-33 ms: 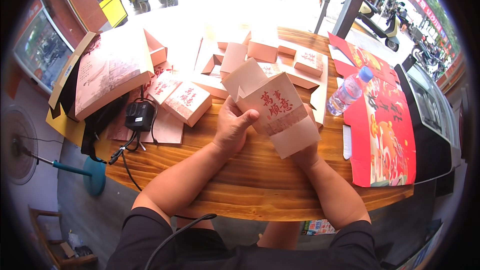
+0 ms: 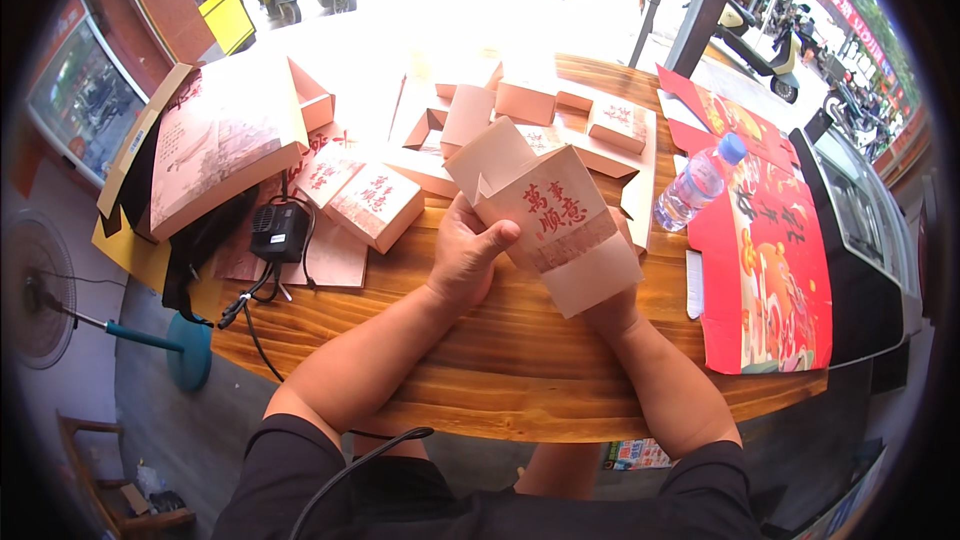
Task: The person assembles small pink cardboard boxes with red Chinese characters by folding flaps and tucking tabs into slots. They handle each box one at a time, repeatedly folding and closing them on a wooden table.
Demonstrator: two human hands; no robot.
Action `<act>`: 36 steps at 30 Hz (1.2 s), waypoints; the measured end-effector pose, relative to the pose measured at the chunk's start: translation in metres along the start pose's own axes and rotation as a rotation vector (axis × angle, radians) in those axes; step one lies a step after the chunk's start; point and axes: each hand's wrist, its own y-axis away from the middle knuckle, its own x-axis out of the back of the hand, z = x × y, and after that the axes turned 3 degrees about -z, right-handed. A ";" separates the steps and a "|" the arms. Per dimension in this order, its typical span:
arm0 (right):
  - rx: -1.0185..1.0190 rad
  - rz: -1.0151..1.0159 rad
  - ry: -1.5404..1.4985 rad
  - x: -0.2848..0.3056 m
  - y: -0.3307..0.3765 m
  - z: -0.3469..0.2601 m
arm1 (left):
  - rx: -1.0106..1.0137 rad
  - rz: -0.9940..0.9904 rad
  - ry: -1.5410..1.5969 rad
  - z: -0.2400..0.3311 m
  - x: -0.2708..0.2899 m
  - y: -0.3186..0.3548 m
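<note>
A small pinkish-beige carton (image 2: 560, 220) with red lettering and a printed landscape band is held tilted over the middle of the wooden table (image 2: 480, 370). Flaps stick out at its upper and lower ends. My left hand (image 2: 468, 252) grips its left edge, thumb pressed on the side. From behind the right edge, my right hand (image 2: 614, 308) supports it; the carton covers most of those fingers. Just beyond lies a large shallow tray (image 2: 640, 195) with cut-out compartments, with several small boxes in and around it. Two matching closed boxes, the nearer one (image 2: 377, 205) larger in view, lie left of my hands.
A big printed gift box (image 2: 225, 155) leans at the left, beside a black device (image 2: 280, 232) with cables. To the right are a water bottle (image 2: 700, 183), red printed cardboard (image 2: 765, 270) and a dark glass-topped case (image 2: 865, 230). A fan (image 2: 40, 290) stands at far left.
</note>
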 end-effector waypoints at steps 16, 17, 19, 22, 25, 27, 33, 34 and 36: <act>-0.694 -0.085 -0.815 0.000 0.016 0.005 | 0.026 0.030 -0.023 0.000 -0.004 0.002; -0.674 -0.138 -0.794 0.001 0.014 0.001 | 0.023 0.039 -0.040 0.000 -0.005 0.002; -0.629 -0.249 -0.755 0.006 -0.002 -0.017 | 0.027 0.019 -0.037 0.003 -0.006 0.003; -0.816 -0.265 -1.086 0.007 0.001 -0.011 | 0.031 -0.017 -0.007 0.004 -0.006 0.001; -0.688 -0.368 -0.964 0.007 0.007 -0.003 | 0.024 -0.024 0.007 0.004 -0.005 -0.001; -0.740 -0.311 -0.876 0.006 0.007 -0.002 | 0.017 -0.018 0.007 0.004 -0.004 -0.001; -0.746 -0.014 -1.257 0.006 -0.001 -0.005 | 0.006 -0.015 0.001 0.004 -0.003 -0.002; -0.719 -0.025 -1.264 0.006 0.000 -0.002 | 0.000 -0.014 -0.004 0.004 -0.003 -0.002; -0.653 -0.020 -1.310 0.006 -0.001 -0.002 | -0.010 0.002 -0.001 0.004 -0.003 -0.002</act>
